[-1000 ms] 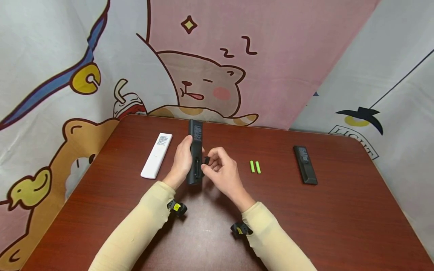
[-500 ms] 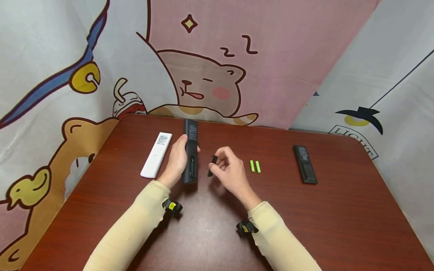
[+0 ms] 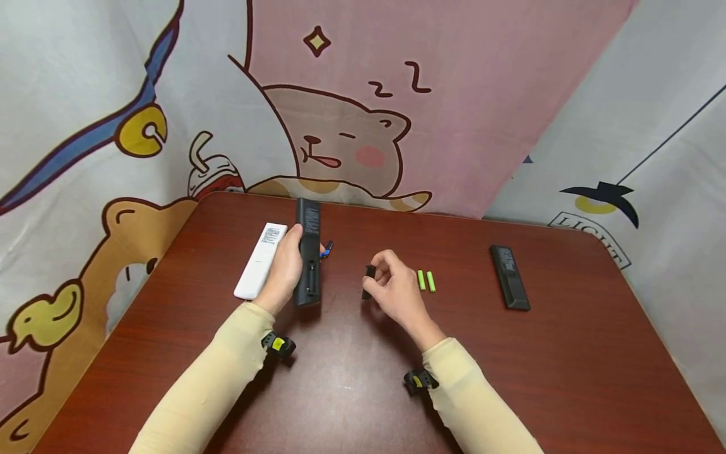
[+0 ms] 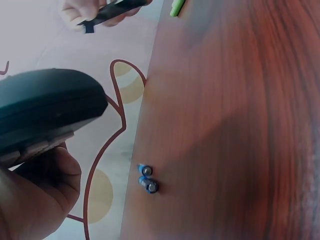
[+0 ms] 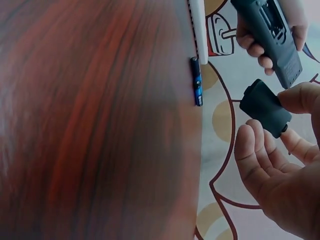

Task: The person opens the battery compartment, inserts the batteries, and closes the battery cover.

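My left hand (image 3: 283, 268) grips a black remote control (image 3: 309, 246), its back towards me and its battery compartment uncovered. In the right wrist view that bare compartment (image 5: 274, 20) shows too. Between thumb and fingers, my right hand (image 3: 394, 287) pinches the small black battery cover (image 5: 265, 107), held apart from the remote on its right side. Two blue batteries (image 4: 149, 185) lie on the table beyond the left hand, partly hidden by it in the head view. Two green batteries (image 3: 426, 281) lie side by side just right of the right hand.
A white remote control (image 3: 255, 265) lies at the left, partly behind the left hand. Far to the right rests another black remote control (image 3: 510, 277), back up. The brown wooden table (image 3: 567, 378) ends at a cartoon-printed cloth (image 3: 454, 94).
The battery cover has come away from the remote in my right hand, moving right. My left hand has shifted left with the remote, bringing the blue batteries into view.
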### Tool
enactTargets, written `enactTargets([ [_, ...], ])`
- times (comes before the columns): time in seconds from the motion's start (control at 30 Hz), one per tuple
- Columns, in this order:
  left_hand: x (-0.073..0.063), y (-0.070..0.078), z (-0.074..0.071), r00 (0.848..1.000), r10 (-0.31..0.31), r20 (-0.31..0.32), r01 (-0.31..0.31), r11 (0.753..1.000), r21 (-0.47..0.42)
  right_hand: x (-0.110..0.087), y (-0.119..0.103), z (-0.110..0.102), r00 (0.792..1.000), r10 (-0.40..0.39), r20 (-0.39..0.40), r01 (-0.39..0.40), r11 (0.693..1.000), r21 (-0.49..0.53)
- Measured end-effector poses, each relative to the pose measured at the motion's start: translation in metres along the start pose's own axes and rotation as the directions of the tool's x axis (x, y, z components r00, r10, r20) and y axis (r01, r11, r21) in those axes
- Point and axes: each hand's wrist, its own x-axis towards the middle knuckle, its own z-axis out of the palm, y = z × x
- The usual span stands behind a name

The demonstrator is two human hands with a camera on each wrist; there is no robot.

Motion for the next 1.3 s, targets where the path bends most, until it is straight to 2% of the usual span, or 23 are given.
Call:
enactTargets([
  [0.23, 0.002, -0.002, -0.009, 1.0, -0.007, -0.002, 0.007, 1.0, 0.027, 0.002, 0.009, -0.006, 0.997, 0.055, 0.044, -0.052, 0.996, -0.078],
  [0.5, 0.004, -0.004, -0.013, 0.999, -0.029, -0.011, 0.03, 0.999, 0.03, 0.003, 0.017, -0.012, 0.987, 0.138, 0.086, -0.121, 0.976, -0.182],
  [0.97, 0.007, -0.001, -0.021, 0.999, -0.04, 0.0, 0.039, 0.997, 0.061, 0.006, 0.022, -0.013, 0.952, 0.272, 0.139, -0.221, 0.928, -0.3],
  [1.3, 0.006, -0.001, -0.024, 0.999, -0.037, -0.019, 0.038, 0.998, 0.056, 0.008, 0.028, -0.012, 0.932, 0.317, 0.178, -0.239, 0.904, -0.355],
])
